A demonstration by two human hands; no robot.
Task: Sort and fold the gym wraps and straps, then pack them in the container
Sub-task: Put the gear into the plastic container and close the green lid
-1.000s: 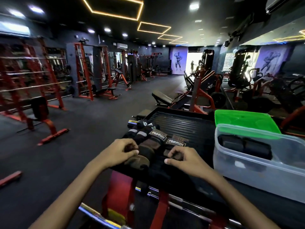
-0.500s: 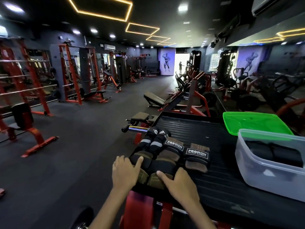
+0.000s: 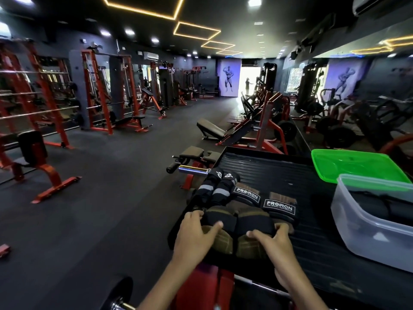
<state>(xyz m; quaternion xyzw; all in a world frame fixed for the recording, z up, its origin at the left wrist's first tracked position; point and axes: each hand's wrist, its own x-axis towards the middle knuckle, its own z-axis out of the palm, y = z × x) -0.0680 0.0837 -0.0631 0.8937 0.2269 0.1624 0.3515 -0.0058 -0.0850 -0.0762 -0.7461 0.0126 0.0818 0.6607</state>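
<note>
Both hands, left hand (image 3: 194,237) and right hand (image 3: 275,245), grip rolled brown-and-black fabric wraps (image 3: 232,222); a clear plastic container (image 3: 366,233) sits right of them.

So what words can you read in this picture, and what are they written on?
"PROIRON": white label on the right wrap.
"PROIRON": white label on the wrap beside it.
The small line under each brand name is too blurred to read.
The two black wraps show white logos, no readable words.

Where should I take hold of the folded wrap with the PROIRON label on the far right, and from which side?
Grip the PROIRON wrap across its folded middle, coming from above and from the right: that side is free, while other wraps lie against its left.
</note>
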